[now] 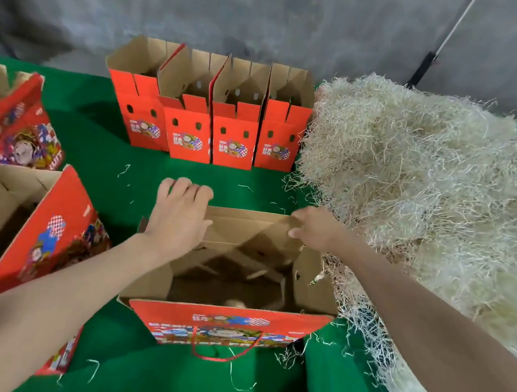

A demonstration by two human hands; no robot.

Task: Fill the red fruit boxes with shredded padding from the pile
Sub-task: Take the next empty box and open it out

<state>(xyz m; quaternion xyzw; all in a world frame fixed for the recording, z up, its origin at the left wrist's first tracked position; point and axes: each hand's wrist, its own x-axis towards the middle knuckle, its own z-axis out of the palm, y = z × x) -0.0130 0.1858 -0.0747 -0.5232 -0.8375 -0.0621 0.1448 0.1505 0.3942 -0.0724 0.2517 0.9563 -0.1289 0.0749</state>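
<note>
I have the open red box (229, 324) standing at the centre of the green table (95, 145). My left hand (181, 212) grips the left end of its far flap (247, 223), with the fingers curled over the edge and the thumb on the inner face. My right hand (314, 228) pinches the flap's right corner. The pile of shredded padding (413, 181) lies on the right, touching the box's right side. Four more red boxes (207, 125) stand open in a row behind.
</note>
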